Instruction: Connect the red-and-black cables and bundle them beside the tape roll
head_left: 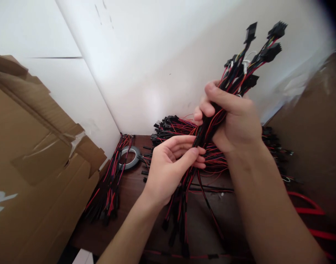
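Observation:
A thick bundle of wire harnesses [212, 123], black and red with black plug connectors at its upper end, slants across the middle of the view. My right hand [236, 113] is wrapped round its upper part, thumb across the front. Lower down, my left hand [173, 165] pinches the same bundle between thumb and fingers. Below the left hand the loose ends hang apart over the brown table [137, 216]. Behind both hands lies a large pile of similar harnesses [173, 126], partly hidden by them.
At the left, another bunch of harnesses [110, 187] lies beside and partly over a roll of grey tape [129, 159]. A cardboard box [41, 157] stands at the left, and brown cardboard [311, 128] at the right. A white wall [146, 66] rises behind. Red strips [308, 209] show at lower right.

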The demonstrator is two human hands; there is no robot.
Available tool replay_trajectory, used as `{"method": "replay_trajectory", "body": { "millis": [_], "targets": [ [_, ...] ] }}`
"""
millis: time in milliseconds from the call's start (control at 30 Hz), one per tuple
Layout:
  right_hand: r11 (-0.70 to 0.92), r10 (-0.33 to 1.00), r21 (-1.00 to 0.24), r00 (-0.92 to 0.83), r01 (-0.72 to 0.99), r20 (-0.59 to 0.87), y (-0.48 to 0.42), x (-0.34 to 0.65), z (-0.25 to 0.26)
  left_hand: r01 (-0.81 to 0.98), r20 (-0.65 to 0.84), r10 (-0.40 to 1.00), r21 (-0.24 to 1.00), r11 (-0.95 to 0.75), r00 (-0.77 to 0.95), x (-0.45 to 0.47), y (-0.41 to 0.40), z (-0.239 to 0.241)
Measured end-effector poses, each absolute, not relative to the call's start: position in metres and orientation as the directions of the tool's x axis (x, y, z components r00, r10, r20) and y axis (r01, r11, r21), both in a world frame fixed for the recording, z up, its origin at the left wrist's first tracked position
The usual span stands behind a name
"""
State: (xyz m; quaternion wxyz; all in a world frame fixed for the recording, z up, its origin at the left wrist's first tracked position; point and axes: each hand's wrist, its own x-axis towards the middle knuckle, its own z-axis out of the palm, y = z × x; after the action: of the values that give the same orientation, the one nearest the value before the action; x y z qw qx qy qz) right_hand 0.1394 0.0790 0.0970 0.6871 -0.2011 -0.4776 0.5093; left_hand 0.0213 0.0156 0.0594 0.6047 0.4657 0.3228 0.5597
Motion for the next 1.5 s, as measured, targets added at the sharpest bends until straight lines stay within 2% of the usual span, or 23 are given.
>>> {"method": "replay_trajectory", "body": {
  "millis": [233, 467, 700, 833, 933, 1067, 1233, 1333, 1500],
  "targets": [
    [0.441, 0.873, -0.777, 0.015, -0.449, 0.487, 0.08, 0.14, 0.095, -0.295, 0.217, 0.968, 0.94, -0.173, 0.123, 0.017, 0.013, 0.061],
    [0.44, 0.878, -0.776, 0.034, -0.452, 0.478, 0.075, 0.138, 0.1, -0.067, 0.349, 0.937, 0.935, -0.347, 0.02, 0.019, 0.013, 0.061],
    [0.447, 0.883, -0.785, 0.074, -0.43, 0.463, 0.074, 0.137, 0.1, -0.027, 0.336, 0.941, 0.942, -0.335, 0.04, 0.015, 0.012, 0.059],
    [0.447, 0.883, -0.793, 0.063, -0.415, 0.465, 0.075, 0.138, 0.098, 0.06, 0.432, 0.902, 0.901, -0.43, -0.015, 0.013, 0.012, 0.057],
    [0.434, 0.889, -0.803, 0.05, -0.409, 0.456, 0.076, 0.139, 0.097, 0.164, 0.491, 0.871, 0.858, -0.486, 0.01, 0.012, 0.014, 0.055],
    [0.416, 0.896, -0.804, 0.04, -0.424, 0.442, 0.077, 0.139, 0.097, 0.345, 0.529, 0.848, 0.788, -0.51, 0.046, 0.011, 0.017, 0.055],
    [0.416, 0.898, -0.807, 0.051, -0.42, 0.436, 0.076, 0.138, 0.097, 0.459, 0.604, 0.797, 0.706, -0.54, 0.008, 0.013, 0.013, 0.057],
    [0.421, 0.897, -0.807, 0.06, -0.414, 0.438, 0.076, 0.138, 0.097, 0.473, 0.601, 0.798, 0.714, -0.516, -0.037, 0.018, 0.008, 0.057],
    [0.422, 0.898, -0.808, 0.065, -0.41, 0.436, 0.075, 0.137, 0.098, 0.39, 0.511, 0.858, 0.803, -0.45, -0.063, 0.024, 0.008, 0.057]
  ]
}}
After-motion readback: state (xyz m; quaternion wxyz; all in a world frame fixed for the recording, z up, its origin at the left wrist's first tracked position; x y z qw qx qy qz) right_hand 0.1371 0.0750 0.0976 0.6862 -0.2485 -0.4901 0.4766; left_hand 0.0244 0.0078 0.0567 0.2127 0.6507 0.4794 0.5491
